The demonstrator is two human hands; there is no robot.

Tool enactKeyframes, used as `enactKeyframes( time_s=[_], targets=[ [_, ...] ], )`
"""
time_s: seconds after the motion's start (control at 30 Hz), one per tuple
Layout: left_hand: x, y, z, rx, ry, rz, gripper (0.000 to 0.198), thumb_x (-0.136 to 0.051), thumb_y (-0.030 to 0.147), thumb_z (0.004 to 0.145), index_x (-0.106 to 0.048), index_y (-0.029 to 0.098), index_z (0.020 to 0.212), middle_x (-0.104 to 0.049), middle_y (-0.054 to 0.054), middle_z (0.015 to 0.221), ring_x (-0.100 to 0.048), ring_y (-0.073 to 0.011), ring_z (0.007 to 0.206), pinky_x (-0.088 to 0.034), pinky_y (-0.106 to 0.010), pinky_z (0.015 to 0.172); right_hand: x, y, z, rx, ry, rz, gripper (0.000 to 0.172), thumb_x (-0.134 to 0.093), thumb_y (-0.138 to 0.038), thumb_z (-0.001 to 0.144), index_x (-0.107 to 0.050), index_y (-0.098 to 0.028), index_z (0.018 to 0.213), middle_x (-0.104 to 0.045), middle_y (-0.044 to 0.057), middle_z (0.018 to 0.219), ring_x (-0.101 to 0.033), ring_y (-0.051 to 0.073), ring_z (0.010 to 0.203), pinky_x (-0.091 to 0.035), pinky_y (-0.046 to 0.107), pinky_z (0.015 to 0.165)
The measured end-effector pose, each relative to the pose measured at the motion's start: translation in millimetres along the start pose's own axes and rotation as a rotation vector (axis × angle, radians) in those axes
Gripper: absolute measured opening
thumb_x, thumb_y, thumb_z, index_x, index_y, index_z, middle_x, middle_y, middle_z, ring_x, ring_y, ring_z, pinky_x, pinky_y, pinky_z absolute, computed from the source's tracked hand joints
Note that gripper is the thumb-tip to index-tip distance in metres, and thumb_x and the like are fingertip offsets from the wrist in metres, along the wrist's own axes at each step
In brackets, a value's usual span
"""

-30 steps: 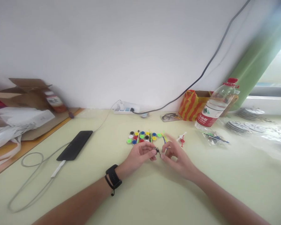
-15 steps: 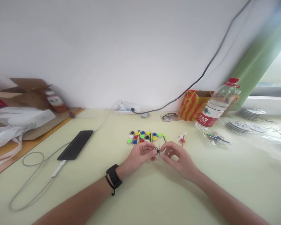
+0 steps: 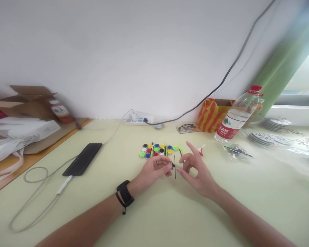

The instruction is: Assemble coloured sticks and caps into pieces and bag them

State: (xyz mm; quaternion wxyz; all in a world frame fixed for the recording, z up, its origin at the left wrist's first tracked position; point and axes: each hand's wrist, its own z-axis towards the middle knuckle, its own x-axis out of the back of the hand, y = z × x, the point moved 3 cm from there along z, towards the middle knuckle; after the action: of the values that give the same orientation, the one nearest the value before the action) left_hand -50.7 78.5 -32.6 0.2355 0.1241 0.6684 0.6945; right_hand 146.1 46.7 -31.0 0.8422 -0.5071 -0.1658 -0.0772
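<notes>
My left hand (image 3: 158,168) pinches a small black part (image 3: 173,165) between thumb and fingertips. A thin dark blade-like piece (image 3: 175,171) stands upright across its end, seen nearly edge-on. My right hand (image 3: 197,171) is just right of the blade, apart from it, with the index finger raised and the thumb stretched out. Behind the hands lie rows of coloured round plastic discs (image 3: 156,150) with thin coloured sticks (image 3: 166,150) among them. A red and white small plastic piece (image 3: 201,151) lies beyond my right hand, partly hidden by it.
At left a black phone (image 3: 82,159) is plugged into a cable near a cardboard box (image 3: 32,99). A power strip (image 3: 136,120) lies along the wall. To the right stand a water bottle (image 3: 237,115), a striped bag (image 3: 209,115), a plastic packet (image 3: 237,152) and stacked discs (image 3: 262,139).
My right hand's index finger has lifted up and away from the blade, and its fingers have spread. My left hand keeps its hold in the same place.
</notes>
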Motion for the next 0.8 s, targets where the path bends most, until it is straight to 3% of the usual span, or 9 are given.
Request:
enactKeyframes(
  time_s=[0.07,0.13,0.17,0.2,0.23,0.3,0.5,0.6,0.8],
  targets=[
    [0.0,0,0,-0.004,0.000,0.005,0.036,-0.082,0.041,0.084,-0.068,0.014,0.103,-0.069,-0.006,0.087,-0.069,-0.0194,0.076,-0.055,-0.032,0.073,1,1,0,-0.006,0.015,0.006,0.067,-0.065,-0.032,0.093,-0.031,-0.032,0.151,-0.059,0.003,0.105,-0.058,0.014,0.067,-0.052,0.030,0.060],
    [0.3,-1,0,-0.005,0.004,0.009,0.036,-0.082,0.041,0.085,-0.068,0.014,0.103,-0.069,-0.006,0.086,-0.069,-0.0189,0.075,-0.055,-0.032,0.073,0,1,2,-0.020,-0.083,-0.006,0.019,-0.062,-0.036,0.096,-0.061,-0.025,0.111,-0.056,0.000,0.085,-0.053,0.014,0.062,-0.045,0.028,0.056],
    [0.5,-1,0,-0.005,0.007,0.009,0.036,-0.082,0.041,0.084,-0.068,0.014,0.102,-0.068,-0.006,0.086,-0.069,-0.0187,0.074,-0.055,-0.032,0.072,0,1,3,-0.029,-0.143,-0.013,0.020,-0.059,-0.037,0.097,-0.060,-0.022,0.084,-0.051,-0.001,0.074,-0.049,0.014,0.060,-0.042,0.028,0.055],
    [0.8,-2,1,-0.005,0.009,0.007,0.036,-0.083,0.041,0.084,-0.068,0.014,0.102,-0.068,-0.006,0.087,-0.069,-0.0185,0.074,-0.055,-0.031,0.072,1,1,4,-0.040,-0.187,-0.018,0.037,-0.057,-0.038,0.099,-0.051,-0.021,0.066,-0.044,-0.002,0.065,-0.045,0.013,0.058,-0.039,0.028,0.054],
    [1.0,-2,1,-0.005,0.010,0.005,0.036,-0.083,0.041,0.084,-0.067,0.014,0.102,-0.069,-0.006,0.087,-0.069,-0.0183,0.074,-0.055,-0.031,0.071,2,1,5,-0.055,-0.202,-0.019,0.046,-0.055,-0.039,0.100,-0.043,-0.021,0.059,-0.039,-0.003,0.061,-0.042,0.013,0.057,-0.037,0.029,0.055],
    [1.3,-3,1,-0.010,0.005,0.003,0.035,-0.082,0.040,0.085,-0.067,0.014,0.103,-0.069,-0.006,0.087,-0.069,-0.0182,0.074,-0.056,-0.031,0.071,5,1,7,-0.097,-0.155,-0.007,0.047,-0.057,-0.040,0.099,-0.041,-0.021,0.059,-0.041,-0.003,0.060,-0.041,0.013,0.057,-0.036,0.029,0.055],
    [1.3,-3,1,-0.002,0.001,0.003,0.036,-0.082,0.041,0.084,-0.068,0.014,0.103,-0.069,-0.006,0.087,-0.069,-0.0187,0.075,-0.056,-0.031,0.072,-1,-3,6,-0.116,-0.100,0.103,0.015,-0.067,-0.035,0.093,-0.060,-0.022,0.095,-0.065,0.003,0.088,-0.060,0.015,0.069,-0.051,0.029,0.065],
    [0.8,-2,1,0.002,-0.005,-0.001,0.037,-0.083,0.042,0.084,-0.068,0.014,0.103,-0.070,-0.007,0.090,-0.069,-0.0188,0.075,-0.056,-0.032,0.073,-5,-5,5,-0.107,-0.092,0.083,0.016,-0.068,-0.033,0.092,-0.062,-0.024,0.103,-0.068,0.005,0.099,-0.063,0.015,0.071,-0.056,0.031,0.067],
    [0.9,-1,0,-0.006,-0.007,0.007,0.037,-0.083,0.043,0.084,-0.069,0.015,0.103,-0.071,-0.007,0.088,-0.069,-0.0193,0.076,-0.056,-0.032,0.074,-5,-4,4,-0.069,-0.094,0.025,0.017,-0.065,-0.031,0.093,-0.063,-0.025,0.109,-0.070,0.006,0.100,-0.064,0.016,0.073,-0.058,0.032,0.068]
  ],
)
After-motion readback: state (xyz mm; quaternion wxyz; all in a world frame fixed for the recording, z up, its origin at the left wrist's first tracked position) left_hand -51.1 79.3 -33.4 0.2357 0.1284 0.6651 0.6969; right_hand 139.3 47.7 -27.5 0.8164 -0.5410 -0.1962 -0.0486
